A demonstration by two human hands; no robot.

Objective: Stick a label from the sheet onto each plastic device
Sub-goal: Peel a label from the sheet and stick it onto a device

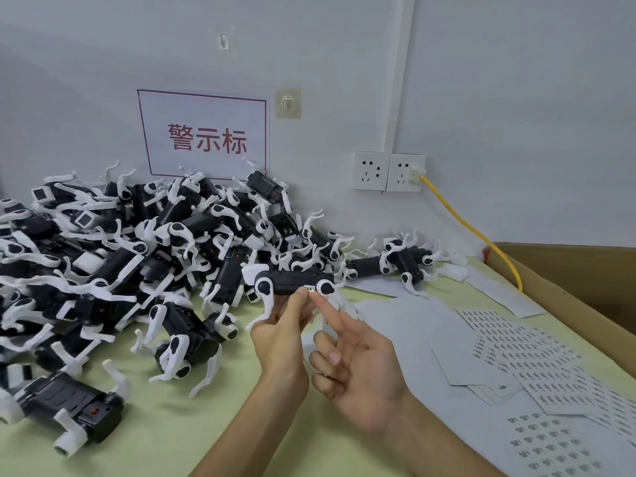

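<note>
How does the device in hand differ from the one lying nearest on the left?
The held device is up off the table in the left hand; the near-left device lies on it untouched. The held device shows a small label, touched by the right hand; the near-left device shows none. Both have black bodies and white legs.

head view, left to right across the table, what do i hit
pile of devices → left hand gripping one device → right hand → label sheets → cardboard box
</note>
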